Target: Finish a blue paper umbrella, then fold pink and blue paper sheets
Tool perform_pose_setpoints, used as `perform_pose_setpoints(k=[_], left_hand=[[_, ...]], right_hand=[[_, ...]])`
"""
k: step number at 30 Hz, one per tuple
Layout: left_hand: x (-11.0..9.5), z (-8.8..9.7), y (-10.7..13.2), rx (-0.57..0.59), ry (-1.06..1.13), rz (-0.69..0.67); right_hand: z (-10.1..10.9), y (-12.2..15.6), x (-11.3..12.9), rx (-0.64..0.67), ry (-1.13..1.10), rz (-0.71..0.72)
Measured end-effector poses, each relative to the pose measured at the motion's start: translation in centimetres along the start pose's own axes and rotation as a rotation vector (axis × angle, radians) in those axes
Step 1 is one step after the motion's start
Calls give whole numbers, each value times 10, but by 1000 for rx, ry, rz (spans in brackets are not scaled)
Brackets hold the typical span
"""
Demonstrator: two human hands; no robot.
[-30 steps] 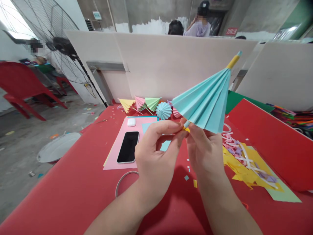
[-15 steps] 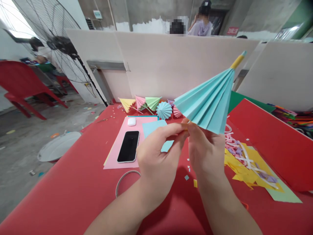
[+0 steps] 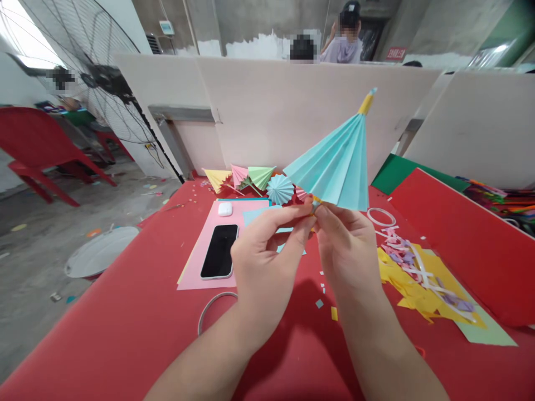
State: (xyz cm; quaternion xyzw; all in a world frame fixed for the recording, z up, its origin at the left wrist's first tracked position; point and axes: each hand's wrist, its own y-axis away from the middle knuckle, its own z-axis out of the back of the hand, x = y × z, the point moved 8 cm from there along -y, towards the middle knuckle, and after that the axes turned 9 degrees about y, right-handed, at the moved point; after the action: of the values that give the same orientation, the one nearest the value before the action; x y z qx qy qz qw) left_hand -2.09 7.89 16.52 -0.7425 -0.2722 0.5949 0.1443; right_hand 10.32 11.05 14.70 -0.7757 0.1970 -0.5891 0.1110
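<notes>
Left hand and right hand pinch a pleated turquoise paper umbrella. Black rectangular phone lies centre-left, yellow paper scraps lower-right.

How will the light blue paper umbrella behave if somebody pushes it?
The umbrella is probably light for its size, since it looks like thin paper. Its pleats likely stiffen it lengthwise, but the thin lower edge may crease if pushed.

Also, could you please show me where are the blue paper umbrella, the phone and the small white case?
Blue paper umbrella [image 3: 336, 164], head view: middle of its pleated canopy.
Phone [image 3: 219, 250], head view: its black screen.
Small white case [image 3: 224, 209], head view: its upper face.
</notes>
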Motion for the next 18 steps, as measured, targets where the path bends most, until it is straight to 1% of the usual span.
perform_pose_setpoints(k=[3, 6, 14, 18], left_hand=[[-5, 0, 0, -1, -52, -99], [-10, -2, 1, 39, -118, -174], [-9, -4, -2, 107, -140, -151], [-12, -5, -4, 110, -163, -219]], right_hand=[[0, 0, 0, 9, -24, -13], [-1, 0, 0, 16, -19, -21], [-2, 0, 0, 32, 29, -24], [0, 0, -2, 13, 26, -26]])
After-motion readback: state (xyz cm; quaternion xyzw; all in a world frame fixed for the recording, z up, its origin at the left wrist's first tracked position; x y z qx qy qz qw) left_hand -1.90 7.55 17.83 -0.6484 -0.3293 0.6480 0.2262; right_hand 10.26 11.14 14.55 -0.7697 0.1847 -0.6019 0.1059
